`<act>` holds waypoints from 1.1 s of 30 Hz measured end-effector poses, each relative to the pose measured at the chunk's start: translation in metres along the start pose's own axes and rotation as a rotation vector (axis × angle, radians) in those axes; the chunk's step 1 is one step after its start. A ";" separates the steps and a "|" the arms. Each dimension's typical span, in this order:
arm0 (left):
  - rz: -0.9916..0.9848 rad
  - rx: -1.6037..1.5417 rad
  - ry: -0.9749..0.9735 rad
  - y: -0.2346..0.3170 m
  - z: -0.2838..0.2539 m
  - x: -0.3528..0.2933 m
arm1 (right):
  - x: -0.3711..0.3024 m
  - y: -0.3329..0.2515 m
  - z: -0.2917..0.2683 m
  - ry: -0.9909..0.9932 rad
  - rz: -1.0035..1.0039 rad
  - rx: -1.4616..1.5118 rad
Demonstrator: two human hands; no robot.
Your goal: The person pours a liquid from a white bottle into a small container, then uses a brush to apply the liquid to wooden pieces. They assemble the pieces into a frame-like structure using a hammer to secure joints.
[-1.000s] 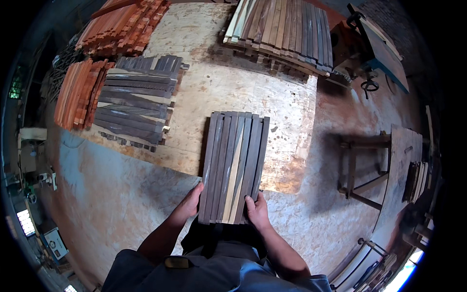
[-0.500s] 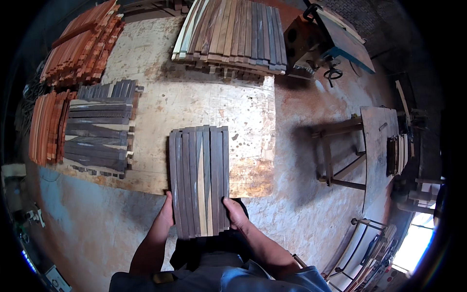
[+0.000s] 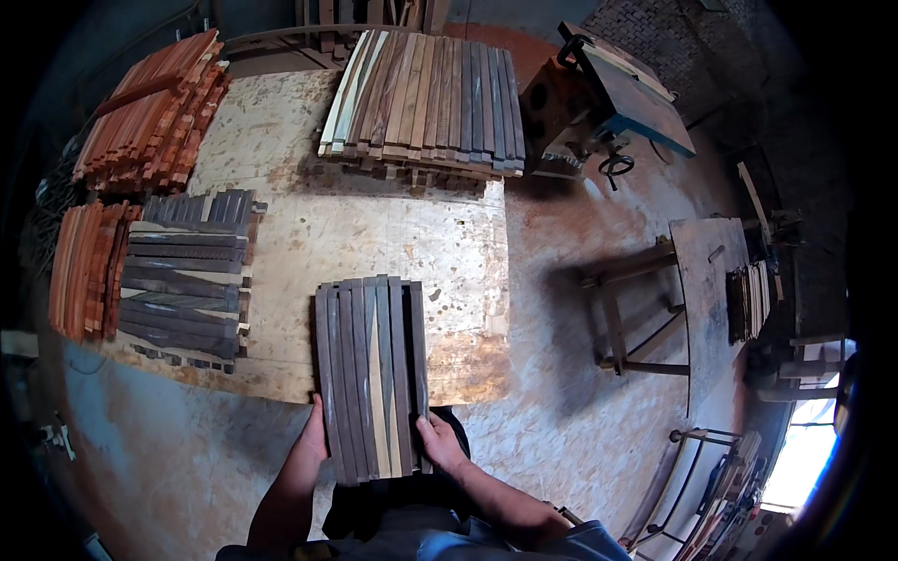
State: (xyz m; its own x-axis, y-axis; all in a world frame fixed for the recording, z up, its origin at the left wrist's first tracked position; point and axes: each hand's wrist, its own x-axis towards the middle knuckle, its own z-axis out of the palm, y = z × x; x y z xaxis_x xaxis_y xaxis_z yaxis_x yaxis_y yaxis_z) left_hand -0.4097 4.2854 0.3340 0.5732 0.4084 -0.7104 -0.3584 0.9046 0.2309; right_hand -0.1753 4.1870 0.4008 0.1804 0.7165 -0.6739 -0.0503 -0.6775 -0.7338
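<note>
Between my two hands is a row of dark wooden strips (image 3: pixel 352 383), side by side, lengthwise away from me; pale streaks run down one or two of them. My left hand (image 3: pixel 317 428) presses against the row's left side near its close end. On the right side, my right hand (image 3: pixel 440 442) clasps it with the thumb up along the edge. Fingers beneath the strips are hidden. A dark gap shows between the rightmost strip and the others. The far part of the row is over the near edge of a pale, stained tabletop (image 3: pixel 374 238); whether it touches is unclear.
Stacked dark strips (image 3: pixel 178 290) and reddish strips (image 3: pixel 79 271) lie at the table's left. Another reddish pile (image 3: pixel 150 103) is far left, a large brown pile (image 3: pixel 430 98) far back. Rightward stand a machine with a handwheel (image 3: pixel 615 166) and a wooden bench (image 3: pixel 706 280).
The whole scene sits lower in the picture and a little to the left, as the view tilted up. A gap beside the rightmost held strip looks wider. Both hands keep their hold.
</note>
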 end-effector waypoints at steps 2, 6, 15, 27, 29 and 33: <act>0.005 -0.016 -0.017 0.001 -0.006 -0.004 | -0.002 -0.012 0.001 -0.046 -0.014 -0.056; -0.022 -0.035 -0.032 0.000 -0.014 0.000 | -0.001 -0.012 0.002 -0.046 -0.101 -0.171; 0.000 -0.039 -0.032 0.000 -0.014 0.002 | -0.022 -0.038 0.022 0.125 -0.259 -0.292; 0.048 0.009 -0.056 0.009 0.011 -0.012 | -0.017 -0.016 0.016 0.132 -0.284 -0.210; 0.039 0.002 -0.056 0.009 0.008 -0.010 | -0.017 -0.016 0.017 0.179 -0.252 -0.287; 0.036 -0.020 -0.063 0.007 0.000 -0.006 | -0.024 -0.034 0.015 0.201 -0.238 -0.437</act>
State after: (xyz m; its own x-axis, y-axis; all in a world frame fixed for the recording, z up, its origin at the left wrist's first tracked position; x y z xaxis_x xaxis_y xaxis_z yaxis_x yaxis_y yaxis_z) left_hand -0.4157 4.2893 0.3397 0.6049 0.4482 -0.6582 -0.3941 0.8868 0.2416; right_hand -0.1925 4.1954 0.4405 0.3239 0.8418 -0.4318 0.4209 -0.5370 -0.7311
